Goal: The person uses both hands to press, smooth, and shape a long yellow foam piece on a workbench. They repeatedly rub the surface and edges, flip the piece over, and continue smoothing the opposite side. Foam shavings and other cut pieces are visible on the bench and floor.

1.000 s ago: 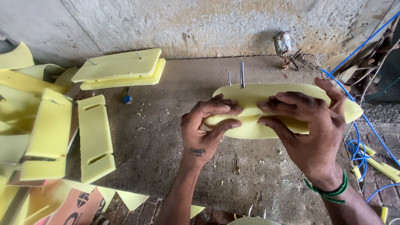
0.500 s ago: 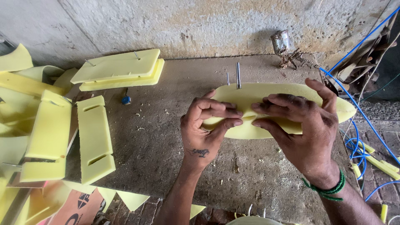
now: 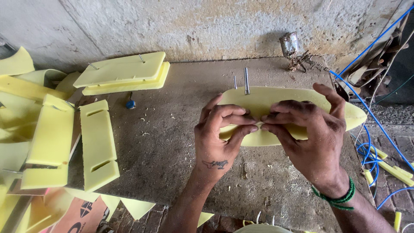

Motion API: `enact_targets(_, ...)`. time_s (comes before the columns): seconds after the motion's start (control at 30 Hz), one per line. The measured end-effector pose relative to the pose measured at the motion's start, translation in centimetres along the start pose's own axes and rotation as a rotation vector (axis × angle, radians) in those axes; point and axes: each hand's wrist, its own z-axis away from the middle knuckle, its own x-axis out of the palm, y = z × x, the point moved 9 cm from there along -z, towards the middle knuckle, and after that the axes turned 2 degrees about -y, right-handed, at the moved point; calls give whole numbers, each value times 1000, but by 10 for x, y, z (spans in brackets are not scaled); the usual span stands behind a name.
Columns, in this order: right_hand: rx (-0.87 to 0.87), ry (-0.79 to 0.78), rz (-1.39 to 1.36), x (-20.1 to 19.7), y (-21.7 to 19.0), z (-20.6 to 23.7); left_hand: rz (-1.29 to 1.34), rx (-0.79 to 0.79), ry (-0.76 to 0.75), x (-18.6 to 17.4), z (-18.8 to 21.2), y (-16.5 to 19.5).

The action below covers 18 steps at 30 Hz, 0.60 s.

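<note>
Both hands, left [image 3: 217,138] and right [image 3: 308,136], grip the yellow foam piece [image 3: 280,101], fingers curled, fingertips meeting on top.

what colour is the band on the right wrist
Green, a beaded band around the right wrist; the head view shows it clearly.

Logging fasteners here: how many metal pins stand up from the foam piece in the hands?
2: a thick pin and a thin pin beside it, both at the foam piece's far edge. Hands may hide more.
</note>
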Motion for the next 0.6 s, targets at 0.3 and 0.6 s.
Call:
enact_targets(0.3, 42, 4, -96, -4, -4, -2, -132, 110, 47, -2, 5, 7)
enact_targets(0.6, -90, 104, -72, -4, 0, 0, 144, 14, 23, 8, 7, -12)
